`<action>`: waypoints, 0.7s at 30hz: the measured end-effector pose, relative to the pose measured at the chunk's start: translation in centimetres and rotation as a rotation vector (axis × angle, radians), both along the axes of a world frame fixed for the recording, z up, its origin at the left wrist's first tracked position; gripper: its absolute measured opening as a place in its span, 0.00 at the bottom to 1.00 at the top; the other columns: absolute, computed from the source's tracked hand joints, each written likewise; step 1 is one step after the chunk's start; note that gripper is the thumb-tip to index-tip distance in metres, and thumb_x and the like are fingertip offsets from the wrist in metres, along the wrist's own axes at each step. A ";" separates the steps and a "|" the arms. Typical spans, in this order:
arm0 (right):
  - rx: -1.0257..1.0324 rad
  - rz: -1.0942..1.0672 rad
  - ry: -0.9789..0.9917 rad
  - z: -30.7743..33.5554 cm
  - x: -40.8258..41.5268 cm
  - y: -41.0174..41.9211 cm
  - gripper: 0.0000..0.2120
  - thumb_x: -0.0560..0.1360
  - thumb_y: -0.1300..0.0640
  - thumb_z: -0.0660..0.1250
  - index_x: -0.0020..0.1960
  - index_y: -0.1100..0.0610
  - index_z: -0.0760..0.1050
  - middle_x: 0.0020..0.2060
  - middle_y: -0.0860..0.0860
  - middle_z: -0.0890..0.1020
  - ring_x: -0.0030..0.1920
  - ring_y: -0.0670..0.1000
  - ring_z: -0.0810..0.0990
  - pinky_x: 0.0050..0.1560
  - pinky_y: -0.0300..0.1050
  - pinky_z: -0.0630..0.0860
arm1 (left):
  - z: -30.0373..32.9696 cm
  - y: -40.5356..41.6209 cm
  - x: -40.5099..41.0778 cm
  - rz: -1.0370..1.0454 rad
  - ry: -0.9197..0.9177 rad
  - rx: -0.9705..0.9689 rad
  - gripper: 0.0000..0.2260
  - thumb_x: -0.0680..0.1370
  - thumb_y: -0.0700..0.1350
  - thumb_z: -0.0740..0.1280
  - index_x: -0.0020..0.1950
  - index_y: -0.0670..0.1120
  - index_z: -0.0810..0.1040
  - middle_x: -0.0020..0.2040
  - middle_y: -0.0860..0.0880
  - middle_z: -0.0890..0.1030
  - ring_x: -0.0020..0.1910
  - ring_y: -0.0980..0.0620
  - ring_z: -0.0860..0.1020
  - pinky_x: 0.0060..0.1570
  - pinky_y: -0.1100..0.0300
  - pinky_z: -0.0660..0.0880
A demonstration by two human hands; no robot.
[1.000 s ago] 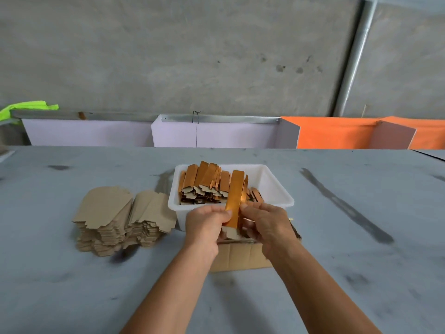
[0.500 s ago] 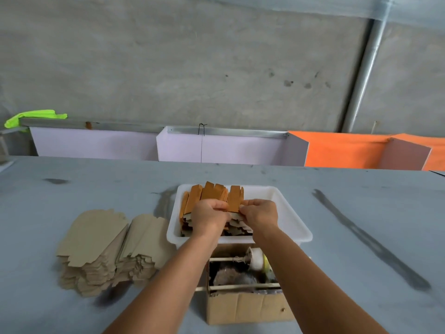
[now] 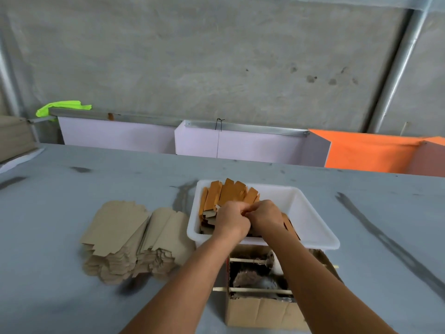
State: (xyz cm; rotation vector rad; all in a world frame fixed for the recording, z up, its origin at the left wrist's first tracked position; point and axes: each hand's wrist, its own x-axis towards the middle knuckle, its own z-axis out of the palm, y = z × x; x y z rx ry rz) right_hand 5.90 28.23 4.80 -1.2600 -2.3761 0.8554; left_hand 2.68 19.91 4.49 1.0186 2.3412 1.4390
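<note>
Orange strips (image 3: 226,196) sit packed on edge in the left half of the white tub (image 3: 310,213), mid-desk, leaning toward the far rim.

Around it, from my feed:
- A stack of tan card blanks (image 3: 134,239) lies fanned out flat on the desk (image 3: 72,297), just beside the tub's left wall.
- An open cardboard box (image 3: 260,312) touches the tub's near wall, with two thin sticks (image 3: 250,261) laid across its mouth. Both forearms pass over it.
- Far edge of the desk: white panels (image 3: 115,136), an orange panel (image 3: 361,150), a neon green cloth (image 3: 62,107) on the rail, and a concrete wall behind.

Strips: glossy orange faces, pale tan stepped ends, uneven heights.

Left hand (image 3: 231,219) and right hand (image 3: 265,215) are inside the tub, knuckles touching. Fingers on both are curled down, gripping into the strips at the near side of the pack.

Fingertips are hidden under the knuckles, so I can't tell which strip they hold. The hands cover the pack's near half. Box contents are dark and blurred, I can't identify them.
</note>
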 end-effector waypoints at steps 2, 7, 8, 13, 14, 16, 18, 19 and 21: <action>0.132 0.009 -0.064 0.3 0.1 -0.5 0.09 0.76 0.60 0.63 0.52 0.57 0.80 0.48 0.55 0.82 0.51 0.55 0.79 0.53 0.48 0.78 | 0.4 -0.7 0.4 0.016 0.020 0.027 0.19 0.78 0.31 0.57 0.64 0.47 0.76 0.64 0.49 0.77 0.65 0.50 0.72 0.53 0.68 0.64; 0.366 0.083 0.283 1.5 1.0 -5.1 0.08 0.76 0.61 0.63 0.46 0.59 0.82 0.42 0.55 0.83 0.46 0.55 0.78 0.45 0.47 0.75 | 0.5 -4.6 1.2 0.275 0.035 0.250 0.19 0.74 0.29 0.58 0.55 0.45 0.82 0.52 0.49 0.83 0.52 0.52 0.79 0.50 0.66 0.73; 0.384 0.157 0.342 1.7 1.3 -6.7 0.07 0.76 0.61 0.65 0.45 0.59 0.82 0.41 0.54 0.83 0.44 0.53 0.78 0.43 0.45 0.74 | 0.3 -5.6 1.1 0.349 0.020 0.287 0.18 0.72 0.28 0.59 0.52 0.44 0.82 0.49 0.49 0.83 0.49 0.51 0.80 0.50 0.62 0.75; 0.474 0.484 0.271 1.2 0.8 -13.2 0.09 0.76 0.61 0.63 0.46 0.62 0.81 0.42 0.57 0.83 0.43 0.56 0.80 0.43 0.46 0.74 | -0.6 -10.9 0.3 0.652 -0.035 0.419 0.16 0.69 0.27 0.59 0.45 0.43 0.81 0.45 0.45 0.82 0.45 0.47 0.78 0.47 0.59 0.72; 0.472 0.518 0.215 1.0 0.4 -14.0 0.09 0.77 0.61 0.61 0.46 0.63 0.80 0.42 0.59 0.82 0.45 0.58 0.80 0.44 0.47 0.73 | -0.8 -11.9 0.1 0.686 -0.031 0.416 0.17 0.68 0.26 0.59 0.47 0.42 0.81 0.47 0.44 0.82 0.47 0.45 0.78 0.49 0.57 0.73; 0.467 0.594 0.103 0.2 -0.3 -15.4 0.09 0.77 0.62 0.60 0.49 0.64 0.78 0.46 0.60 0.81 0.48 0.58 0.79 0.49 0.48 0.74 | -1.1 -13.5 -0.4 0.731 -0.025 0.397 0.19 0.67 0.25 0.58 0.49 0.41 0.81 0.49 0.43 0.81 0.50 0.45 0.77 0.53 0.55 0.73; 0.539 0.660 -0.039 -0.9 -1.0 -16.5 0.10 0.76 0.64 0.60 0.54 0.64 0.76 0.51 0.60 0.79 0.53 0.58 0.78 0.54 0.49 0.74 | -1.3 -14.5 -0.5 0.745 -0.031 0.394 0.20 0.67 0.25 0.57 0.50 0.41 0.80 0.51 0.44 0.81 0.50 0.46 0.77 0.53 0.57 0.72; 0.596 0.675 -0.113 -1.6 -1.4 -17.0 0.11 0.77 0.64 0.60 0.58 0.63 0.74 0.54 0.59 0.77 0.55 0.58 0.76 0.56 0.49 0.73 | -1.3 -14.8 -0.5 0.745 -0.029 0.391 0.20 0.67 0.25 0.58 0.51 0.41 0.80 0.51 0.44 0.81 0.50 0.46 0.77 0.52 0.58 0.71; 0.679 0.654 -0.230 -2.9 -2.0 -17.8 0.14 0.78 0.62 0.59 0.63 0.63 0.69 0.58 0.60 0.74 0.59 0.58 0.72 0.60 0.50 0.70 | -1.2 -15.0 -0.4 0.737 -0.025 0.379 0.19 0.68 0.25 0.59 0.51 0.40 0.80 0.51 0.44 0.81 0.50 0.46 0.77 0.50 0.60 0.70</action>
